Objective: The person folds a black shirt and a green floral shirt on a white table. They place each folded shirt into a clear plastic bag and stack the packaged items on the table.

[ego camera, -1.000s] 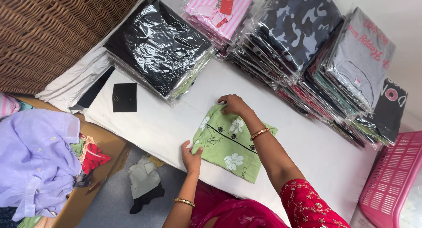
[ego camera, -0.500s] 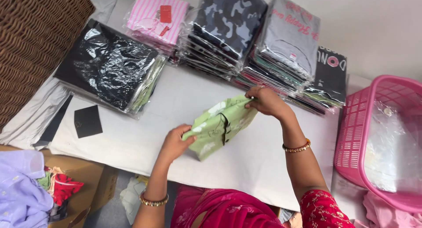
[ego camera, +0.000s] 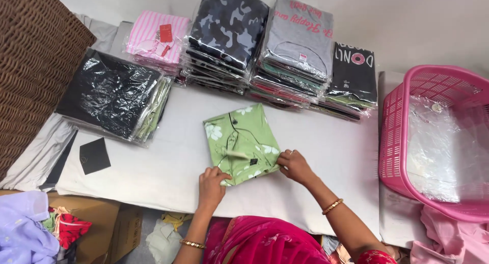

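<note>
Green shirt (ego camera: 241, 142) now lies folded flat on the surface (ego camera: 168, 172) — it was lifted half a second ago. Left hand (ego camera: 213, 181) and right hand (ego camera: 293, 164) — fingers clamped on its near edge.

Free room / obstacles, clock dirs from folded green garment (ego camera: 242, 143) on white table (ego camera: 168, 167):
- 6: left hand (ego camera: 211, 184) & right hand (ego camera: 294, 165) pinch its near edge; approach blocked there.
- 9: bare table, open lane; black card (ego camera: 93, 155) lies flat, low.
- 10: black bagged stack (ego camera: 113, 94), wicker basket (ego camera: 35, 65) beyond it.
- 12: wall of bagged clothes stacks (ego camera: 275, 50), just beyond garment's far edge; narrow gap only.
- 3: open strip of table, then pink plastic basket (ego camera: 397, 136) w/ high rim.
- 7–8: cardboard box (ego camera: 102, 218) below table edge.
</note>
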